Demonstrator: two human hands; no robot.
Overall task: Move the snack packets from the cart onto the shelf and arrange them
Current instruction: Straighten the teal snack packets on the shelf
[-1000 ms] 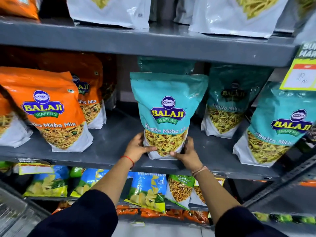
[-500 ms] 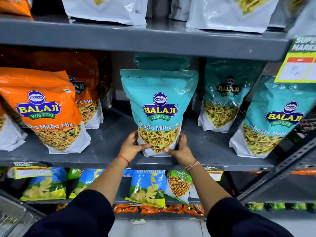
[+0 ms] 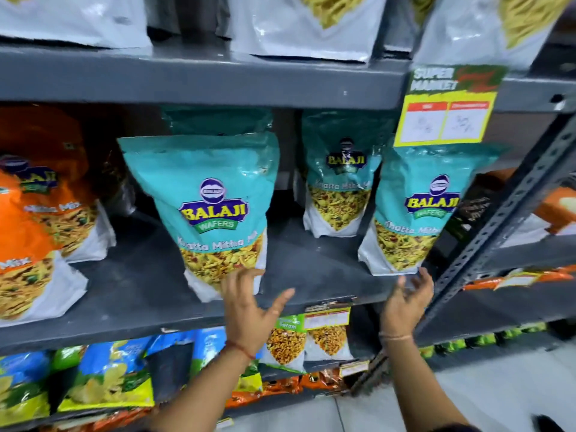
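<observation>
My left hand is spread open with nothing in it, fingers raised in front of the lower right corner of the teal packet, which stands upright on the grey shelf just above and left of my knuckles; whether my fingertips touch its white base I cannot tell. My thumb reaches right over the shelf's front lip. My right hand is open too, loosely cupped and empty, just under the bottom edge of another teal packet that stands at the shelf's right end, close to the slanted perforated upright. Between my two hands the shelf floor lies bare, a wide dark gap running back to a third teal packet set deeper in. Another teal top shows behind the packet at my left hand. Farther left of my left hand stand orange packets, with bare shelf between them and the teal one. Above my right fingers a yellow price tag hangs from the upper shelf edge, covering that packet's top corner. Below my wrists, the lower shelf is crowded with blue and green bags.
</observation>
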